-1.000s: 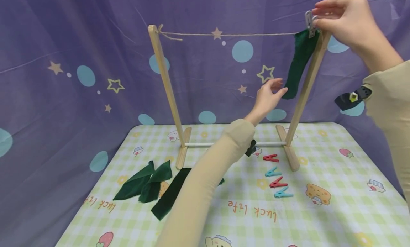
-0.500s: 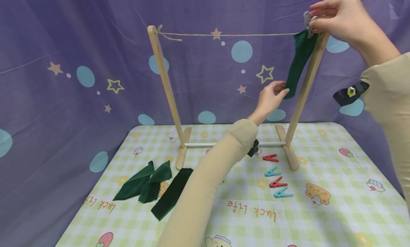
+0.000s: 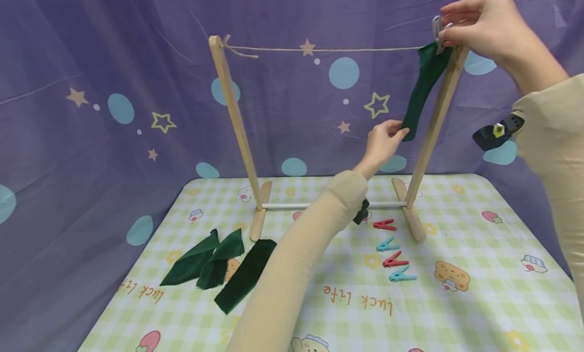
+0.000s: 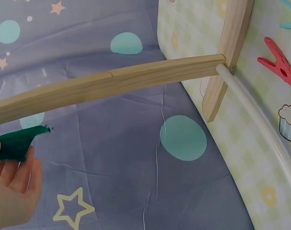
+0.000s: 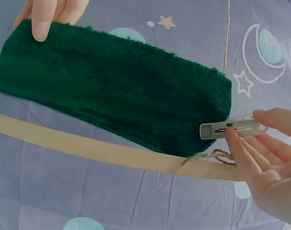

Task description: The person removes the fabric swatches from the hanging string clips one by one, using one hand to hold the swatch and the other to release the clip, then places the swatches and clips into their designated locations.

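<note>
A dark green velvety cloth strip point(image 3: 425, 85) hangs from the string line point(image 3: 337, 49), close to the right wooden post point(image 3: 437, 124). My right hand point(image 3: 490, 25) pinches a light grey clothespin point(image 5: 212, 131), whose jaws sit over the strip's upper end, near the string's knot point(image 5: 219, 154). Down at the lower end, my left hand point(image 3: 384, 141) pinches the strip between thumb and fingers. The right wrist view shows the left thumb point(image 5: 41, 24) lying on the cloth's face. In the left wrist view only a corner of the green cloth point(image 4: 16, 143) appears.
Several green cloth strips point(image 3: 246, 276) lie on the checkered tablecloth point(image 3: 347, 324) at left, partly behind the left sleeve. Red point(image 3: 395, 259) and blue clothespins point(image 3: 402, 275) form a column near the rack's right foot point(image 3: 414, 225). A white bar point(image 3: 388, 205) joins the rack's feet.
My left hand has come from beside the strip's lower end to pinching it, and that end has drawn slightly left. My right hand has stayed on the clothespin, shifting a little left.
</note>
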{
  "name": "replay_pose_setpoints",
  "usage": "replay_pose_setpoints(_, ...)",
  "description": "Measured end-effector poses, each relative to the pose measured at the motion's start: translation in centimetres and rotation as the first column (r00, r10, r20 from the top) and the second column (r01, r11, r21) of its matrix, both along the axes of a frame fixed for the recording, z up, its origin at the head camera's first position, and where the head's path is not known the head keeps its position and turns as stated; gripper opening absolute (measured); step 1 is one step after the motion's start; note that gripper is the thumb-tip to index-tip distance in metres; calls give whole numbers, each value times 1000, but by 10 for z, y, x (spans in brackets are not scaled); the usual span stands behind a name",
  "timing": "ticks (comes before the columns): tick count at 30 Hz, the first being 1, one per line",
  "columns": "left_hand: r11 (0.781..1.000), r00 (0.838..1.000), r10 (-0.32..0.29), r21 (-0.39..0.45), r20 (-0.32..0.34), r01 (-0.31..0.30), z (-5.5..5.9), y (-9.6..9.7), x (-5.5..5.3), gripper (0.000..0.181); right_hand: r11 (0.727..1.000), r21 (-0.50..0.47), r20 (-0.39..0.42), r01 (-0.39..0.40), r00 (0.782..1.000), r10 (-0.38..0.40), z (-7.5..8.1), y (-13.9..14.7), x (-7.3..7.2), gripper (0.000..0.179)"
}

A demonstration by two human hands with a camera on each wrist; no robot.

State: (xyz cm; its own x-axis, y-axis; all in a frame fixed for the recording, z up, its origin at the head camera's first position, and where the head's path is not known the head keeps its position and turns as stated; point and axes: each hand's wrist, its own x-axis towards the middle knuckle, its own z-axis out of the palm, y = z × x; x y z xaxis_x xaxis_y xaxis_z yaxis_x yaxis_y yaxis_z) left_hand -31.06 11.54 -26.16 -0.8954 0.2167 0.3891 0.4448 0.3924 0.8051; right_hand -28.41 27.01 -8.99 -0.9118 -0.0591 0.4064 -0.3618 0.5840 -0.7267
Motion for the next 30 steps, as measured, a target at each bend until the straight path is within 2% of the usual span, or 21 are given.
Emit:
replay_pose_setpoints(9,1000,1000,14,26,-10,-14,1,0,3,16,1000,19,1,-11,1000,11,1,1,0,47)
replay_pose_setpoints(16,1000,1000,4,30,-14,-4,1,-4,5,17,997,63,-5,38,999,-37,2,2,4,45)
replay_pose_setpoints(21,999,1000,4,47,-9,-4,1,-8,5,17,999,1,-47,46,998,-46,1,0,7,20)
replay_pose_setpoints(30,997,1000,9,71,-8,-8,2,-13,3,17,996,-88,-147,24,988,-37,-3,-3,10,16)
